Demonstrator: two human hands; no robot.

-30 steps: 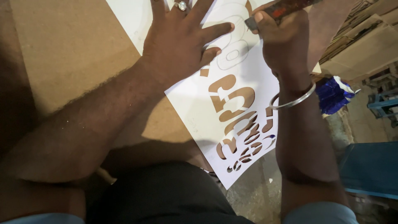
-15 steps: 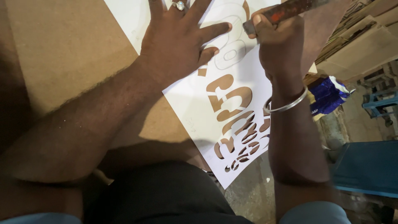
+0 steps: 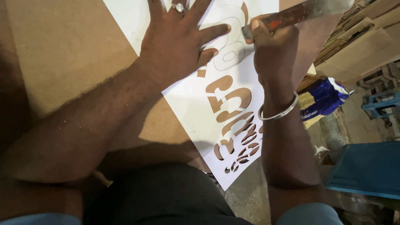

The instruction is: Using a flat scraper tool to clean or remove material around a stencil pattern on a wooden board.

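The right hand [image 3: 275,50] has its grip clenched round a rusty, red-stained tool [image 3: 291,14] near the top of the frame, its tip on the white stencil sheet [image 3: 200,108]. The left hand [image 3: 175,46], grip released, presses flat with spread fingers on this sheet, which lies centre frame on brown board [image 3: 62,50]. A blue packet [image 3: 325,98] sits right.

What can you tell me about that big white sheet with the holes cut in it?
The white stencil sheet looks like thin card, lying flat and slanted on a brown board, its lower corner overhanging. Curvy cut-out shapes show brown through. The left hand presses it down, fingers spread; the right hand works a reddish-handled tool at its upper part.
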